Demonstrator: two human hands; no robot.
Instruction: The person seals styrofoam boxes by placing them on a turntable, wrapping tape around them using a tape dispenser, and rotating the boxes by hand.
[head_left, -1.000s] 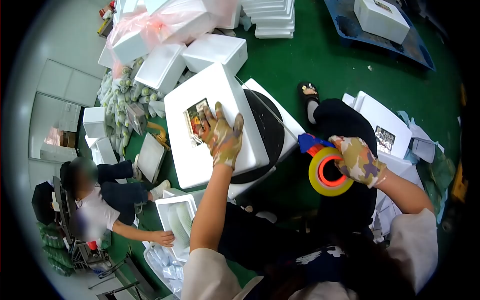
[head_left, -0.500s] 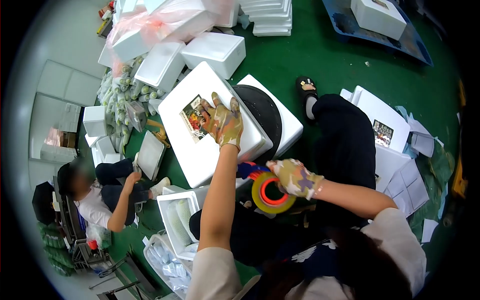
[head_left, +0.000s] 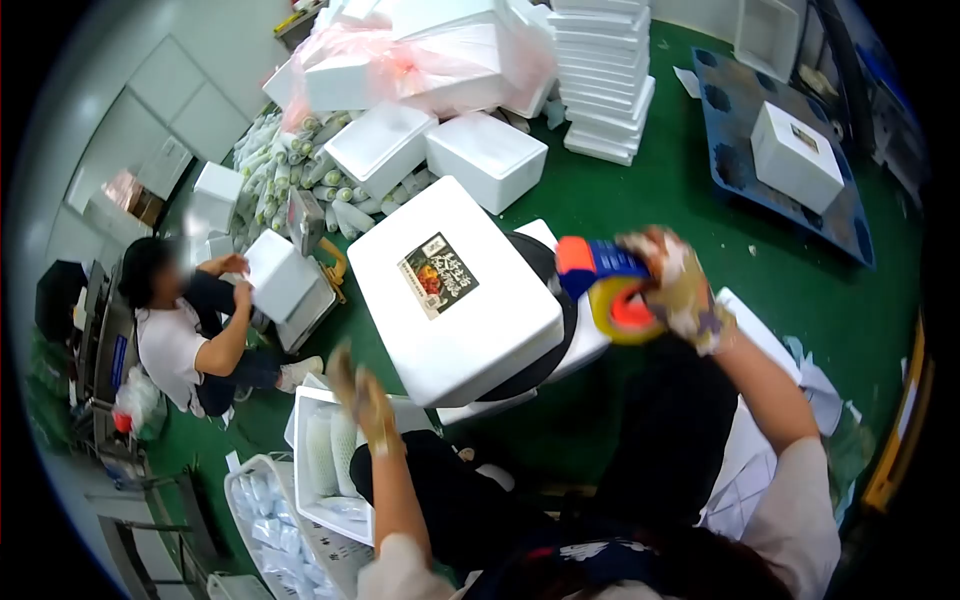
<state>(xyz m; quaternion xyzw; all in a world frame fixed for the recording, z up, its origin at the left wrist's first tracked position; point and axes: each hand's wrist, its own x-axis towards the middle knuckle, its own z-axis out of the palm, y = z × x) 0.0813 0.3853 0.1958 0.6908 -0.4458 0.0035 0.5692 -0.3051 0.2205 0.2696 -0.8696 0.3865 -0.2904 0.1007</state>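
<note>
A white foam box (head_left: pixel 400 320) with a dark printed label (head_left: pixel 440 275) on its lid rests on a round black turntable (head_left: pixel 545 345). Camouflage gloves cover both hands. My left hand (head_left: pixel 365 400) is off the near left corner of the box, seen edge-on and slightly blurred, fingers stretched out and holding nothing. At the right of the box, my right hand (head_left: pixel 680 285) grips a tape dispenser (head_left: pixel 605 265) with a blue and orange head and a yellow roll. The dispenser hangs above the turntable's right side, apart from the lid.
Beside my left knee stands an open foam box (head_left: pixel 320 450) with net-wrapped contents, next to a basket (head_left: pixel 340 550) of bagged packs. A co-worker (head_left: pixel 185 330) sits at left handling a foam box. Wrapped produce (head_left: pixel 285 170), stacked lids (head_left: pixel 605 80) and a blue pallet (head_left: pixel 725 130) lie beyond.
My left hand has left the lid and dropped toward the near left. My right hand has raised the tape dispenser up and right. The box is turned, and the camera view has shifted.
</note>
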